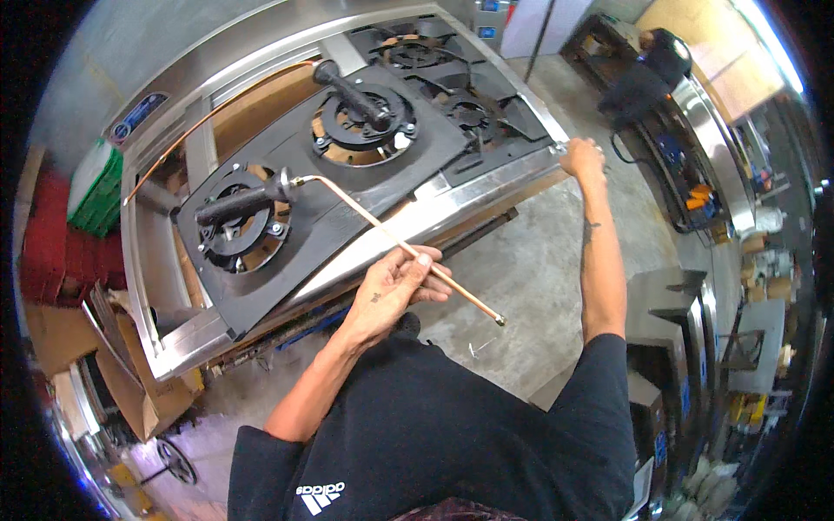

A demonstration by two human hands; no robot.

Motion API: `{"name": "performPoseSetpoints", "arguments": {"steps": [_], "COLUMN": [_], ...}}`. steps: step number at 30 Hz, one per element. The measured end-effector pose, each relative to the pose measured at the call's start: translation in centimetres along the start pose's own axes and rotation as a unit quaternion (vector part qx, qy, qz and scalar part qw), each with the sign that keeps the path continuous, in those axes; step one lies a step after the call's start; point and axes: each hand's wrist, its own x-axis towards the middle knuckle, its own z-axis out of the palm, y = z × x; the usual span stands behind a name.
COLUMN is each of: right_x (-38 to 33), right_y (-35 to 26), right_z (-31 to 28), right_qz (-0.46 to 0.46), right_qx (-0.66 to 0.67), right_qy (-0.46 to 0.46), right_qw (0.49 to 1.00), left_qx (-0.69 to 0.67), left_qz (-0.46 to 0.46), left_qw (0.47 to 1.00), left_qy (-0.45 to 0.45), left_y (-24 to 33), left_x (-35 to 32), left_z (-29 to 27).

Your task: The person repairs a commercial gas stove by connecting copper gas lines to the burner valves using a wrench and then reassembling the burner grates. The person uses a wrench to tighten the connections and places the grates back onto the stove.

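My left hand is closed around a thin copper tube in front of the stove. One end of the tube meets a brass fitting at the black burner pipe; the other, with a brass nut, sticks out past my fingers. My right hand is at the stove's front right corner, fingers curled beside a small metal fitting; what it grips is hidden. Two ring burners with thick black pipes sit on a loose black plate, which lies askew over the steel stove frame.
A second copper tube curves along the stove's back left. Black grates cover its right side. Green and red crates and cardboard stand at left. Steel units line the right, beyond the concrete floor.
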Motion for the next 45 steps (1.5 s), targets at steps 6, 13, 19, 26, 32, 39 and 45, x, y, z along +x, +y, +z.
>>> {"name": "performPoseSetpoints", "arguments": {"steps": [6,13,19,26,32,39,45], "right_x": [4.4,4.9,4.8,3.8,-7.9,-26.1,-30.4], "right_y": [0.9,0.7,0.8,0.2,-6.5,-14.9,-18.1], "right_z": [3.7,5.9,5.8,3.2,-8.8,-15.6,-14.4], "right_qz": [-0.122,-0.106,-0.082,-0.06,-0.246,-0.374,-0.235], "right_qx": [0.151,0.227,0.272,0.211,0.364,0.322,0.259], "right_qy": [0.163,0.18,0.213,0.233,0.23,-0.068,-0.09], "right_qw": [0.967,0.951,0.935,0.947,0.868,0.867,0.932], "left_qx": [0.234,0.495,0.523,0.633,0.776,0.774,0.762], "left_qz": [-0.095,0.107,0.105,0.231,0.336,0.241,0.249], "left_qw": [0.959,0.859,0.845,0.728,0.534,0.557,0.532], "left_qy": [-0.128,-0.075,0.045,0.128,0.03,-0.181,-0.273], "left_y": [3.2,10.0,13.3,14.0,14.8,16.3,17.2], "left_x": [-3.2,-6.0,-7.0,-4.8,0.5,5.6,7.5], "left_z": [-1.9,-5.0,-6.5,-8.9,-12.2,-14.1,-14.3]}}
